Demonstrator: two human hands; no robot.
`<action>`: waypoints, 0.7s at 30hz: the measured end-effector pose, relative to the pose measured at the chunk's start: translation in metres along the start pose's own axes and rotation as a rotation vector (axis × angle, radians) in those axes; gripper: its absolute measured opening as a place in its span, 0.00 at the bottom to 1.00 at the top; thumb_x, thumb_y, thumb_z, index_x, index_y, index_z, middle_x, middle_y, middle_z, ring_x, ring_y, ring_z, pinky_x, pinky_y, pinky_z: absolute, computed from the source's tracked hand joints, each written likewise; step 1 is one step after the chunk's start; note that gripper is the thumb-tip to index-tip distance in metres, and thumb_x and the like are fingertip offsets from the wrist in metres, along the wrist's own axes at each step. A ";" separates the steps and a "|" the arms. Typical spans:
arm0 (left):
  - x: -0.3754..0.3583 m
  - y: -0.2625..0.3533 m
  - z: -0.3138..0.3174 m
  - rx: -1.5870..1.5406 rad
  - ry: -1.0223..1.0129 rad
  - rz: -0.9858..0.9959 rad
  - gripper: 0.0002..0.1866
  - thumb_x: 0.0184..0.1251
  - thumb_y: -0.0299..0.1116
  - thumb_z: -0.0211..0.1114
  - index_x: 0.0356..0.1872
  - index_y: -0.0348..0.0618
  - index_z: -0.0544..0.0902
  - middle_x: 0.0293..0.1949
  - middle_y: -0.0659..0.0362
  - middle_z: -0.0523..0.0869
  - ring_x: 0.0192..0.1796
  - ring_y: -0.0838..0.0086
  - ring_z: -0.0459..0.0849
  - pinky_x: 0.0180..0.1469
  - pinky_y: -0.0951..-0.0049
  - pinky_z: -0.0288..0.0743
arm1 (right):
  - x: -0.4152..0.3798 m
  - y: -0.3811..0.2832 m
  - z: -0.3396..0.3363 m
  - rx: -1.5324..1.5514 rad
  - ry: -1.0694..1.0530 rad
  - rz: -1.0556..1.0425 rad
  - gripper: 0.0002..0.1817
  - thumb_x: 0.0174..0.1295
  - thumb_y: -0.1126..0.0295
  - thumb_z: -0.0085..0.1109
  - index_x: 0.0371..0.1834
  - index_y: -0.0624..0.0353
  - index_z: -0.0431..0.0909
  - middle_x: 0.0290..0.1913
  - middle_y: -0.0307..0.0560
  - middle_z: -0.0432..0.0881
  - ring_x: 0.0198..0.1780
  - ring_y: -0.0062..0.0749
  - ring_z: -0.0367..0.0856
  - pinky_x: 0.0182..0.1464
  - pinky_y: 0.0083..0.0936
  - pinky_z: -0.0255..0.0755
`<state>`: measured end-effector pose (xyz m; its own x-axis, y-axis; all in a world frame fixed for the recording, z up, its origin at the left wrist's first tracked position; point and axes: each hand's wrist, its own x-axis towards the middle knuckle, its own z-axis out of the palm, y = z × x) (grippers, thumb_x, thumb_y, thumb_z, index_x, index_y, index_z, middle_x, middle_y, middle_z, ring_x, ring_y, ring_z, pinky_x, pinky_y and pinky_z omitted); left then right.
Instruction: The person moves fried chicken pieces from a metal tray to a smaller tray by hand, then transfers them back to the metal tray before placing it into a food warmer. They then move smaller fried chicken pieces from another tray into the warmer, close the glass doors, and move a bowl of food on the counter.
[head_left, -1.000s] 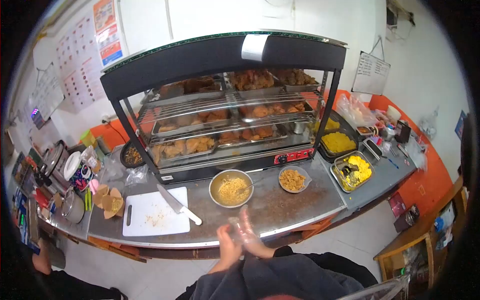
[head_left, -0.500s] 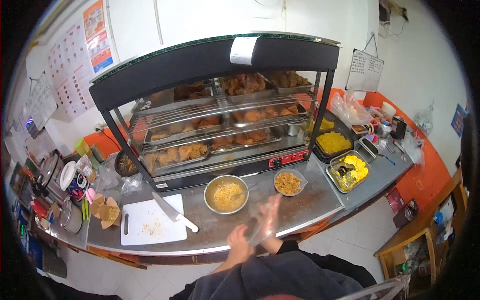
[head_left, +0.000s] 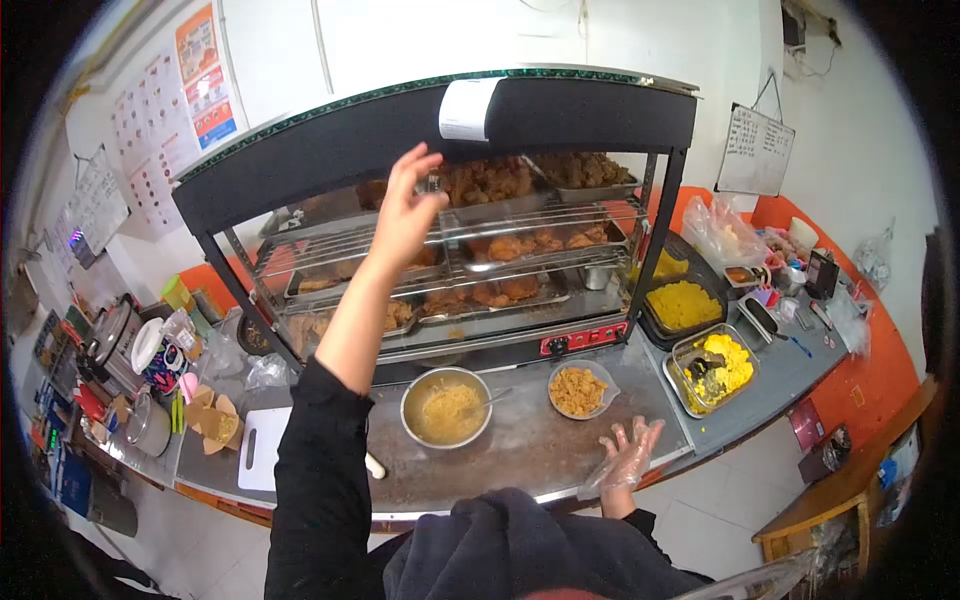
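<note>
My bare left hand (head_left: 408, 200) is raised in front of the food warmer cabinet (head_left: 600, 130), its thumb and fingers apart and nothing held. Just above and to its right, a white paper slip (head_left: 467, 109) hangs on the cabinet's black top panel; the fingertips are apart from it. My right hand (head_left: 632, 452) wears a clear plastic glove, fingers spread, over the counter's front edge. Nearest to it is a bowl of brown chopped food (head_left: 578, 391). A metal bowl (head_left: 447, 408) holds shredded pale food and a utensil.
My left arm covers much of the white cutting board (head_left: 262, 452) and the knife, whose handle (head_left: 375, 466) peeks out. Trays of fried chicken (head_left: 488, 181) fill the cabinet shelves. Trays of yellow food (head_left: 712, 368) stand right, an open carton (head_left: 214, 422) left.
My left hand has left the right hand's glove and risen up and leftward to the cabinet's top. The gloved right hand has moved right and lower, fingers spread. The view has shifted slightly.
</note>
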<state>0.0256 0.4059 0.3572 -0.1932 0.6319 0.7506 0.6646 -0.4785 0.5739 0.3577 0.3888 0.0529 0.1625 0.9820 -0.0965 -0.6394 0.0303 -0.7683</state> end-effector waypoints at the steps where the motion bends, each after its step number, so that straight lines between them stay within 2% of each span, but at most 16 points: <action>1: 0.013 -0.009 0.003 -0.084 0.023 -0.017 0.23 0.50 0.25 0.56 0.52 0.46 0.71 0.62 0.57 0.61 0.62 0.65 0.62 0.58 0.67 0.62 | 0.001 -0.001 -0.001 0.003 -0.003 0.004 0.39 0.61 0.51 0.45 0.69 0.43 0.33 0.67 0.52 0.50 0.50 0.41 0.68 0.42 0.33 0.70; 5: 0.034 -0.011 0.012 -0.166 0.042 -0.006 0.22 0.50 0.22 0.52 0.51 0.44 0.73 0.59 0.58 0.65 0.58 0.69 0.66 0.56 0.70 0.64 | 0.011 -0.007 0.006 0.022 -0.012 -0.006 0.41 0.59 0.53 0.47 0.69 0.44 0.34 0.66 0.50 0.52 0.47 0.37 0.69 0.44 0.32 0.69; 7: 0.033 -0.008 0.014 -0.193 0.076 -0.094 0.22 0.50 0.21 0.50 0.50 0.43 0.73 0.56 0.59 0.69 0.55 0.72 0.69 0.55 0.73 0.64 | 0.021 -0.009 0.008 -0.033 -0.026 -0.035 0.40 0.59 0.53 0.48 0.69 0.44 0.35 0.66 0.50 0.54 0.47 0.35 0.69 0.47 0.30 0.67; 11: 0.029 0.001 0.015 -0.248 0.087 -0.095 0.22 0.51 0.21 0.49 0.51 0.42 0.73 0.51 0.61 0.74 0.54 0.73 0.70 0.54 0.73 0.65 | 0.039 -0.004 0.012 -0.020 -0.044 -0.044 0.41 0.58 0.52 0.49 0.69 0.42 0.36 0.65 0.47 0.56 0.43 0.31 0.70 0.43 0.29 0.67; 13: 0.027 0.003 0.013 -0.249 0.083 -0.100 0.21 0.51 0.21 0.50 0.51 0.42 0.73 0.50 0.61 0.74 0.54 0.73 0.70 0.54 0.73 0.65 | 0.042 -0.001 0.014 -0.052 -0.084 -0.056 0.39 0.59 0.53 0.47 0.69 0.45 0.37 0.66 0.50 0.56 0.49 0.34 0.69 0.52 0.31 0.62; 17: 0.009 -0.001 0.017 -0.162 0.064 -0.037 0.20 0.51 0.21 0.53 0.49 0.41 0.73 0.49 0.60 0.75 0.52 0.72 0.71 0.55 0.73 0.65 | 0.041 0.014 0.026 -0.098 -0.112 -0.050 0.39 0.59 0.53 0.47 0.69 0.46 0.38 0.66 0.51 0.54 0.51 0.34 0.68 0.54 0.34 0.61; 18: -0.006 -0.002 0.024 -0.081 0.000 0.053 0.21 0.49 0.21 0.56 0.49 0.41 0.71 0.50 0.59 0.73 0.51 0.71 0.71 0.55 0.70 0.65 | 0.043 0.020 0.034 -0.099 -0.114 -0.050 0.38 0.58 0.53 0.47 0.69 0.44 0.39 0.66 0.49 0.54 0.53 0.37 0.65 0.55 0.38 0.59; 19: -0.030 0.008 0.033 0.173 -0.106 0.155 0.25 0.48 0.25 0.61 0.52 0.42 0.68 0.51 0.56 0.70 0.51 0.68 0.70 0.56 0.66 0.64 | 0.043 0.027 0.042 -0.103 -0.113 -0.047 0.38 0.58 0.52 0.47 0.69 0.42 0.40 0.66 0.48 0.53 0.55 0.39 0.63 0.56 0.42 0.58; 20: -0.059 0.015 0.048 0.174 -0.247 0.169 0.34 0.45 0.33 0.67 0.57 0.43 0.63 0.54 0.52 0.66 0.54 0.63 0.68 0.57 0.63 0.62 | 0.042 0.032 0.058 -0.051 -0.104 -0.061 0.38 0.56 0.52 0.49 0.69 0.42 0.42 0.67 0.49 0.52 0.60 0.41 0.59 0.57 0.45 0.55; 21: -0.093 0.020 0.064 0.126 -0.399 0.083 0.43 0.41 0.41 0.70 0.60 0.40 0.58 0.58 0.47 0.61 0.60 0.58 0.62 0.61 0.60 0.57 | 0.041 0.037 0.074 -0.056 -0.100 -0.050 0.38 0.56 0.52 0.49 0.69 0.42 0.42 0.67 0.49 0.52 0.60 0.41 0.59 0.57 0.45 0.55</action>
<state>0.1026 0.3766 0.2783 0.1425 0.7928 0.5926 0.7540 -0.4749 0.4539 0.2849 0.4439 0.0678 0.1162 0.9932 0.0042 -0.5888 0.0722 -0.8050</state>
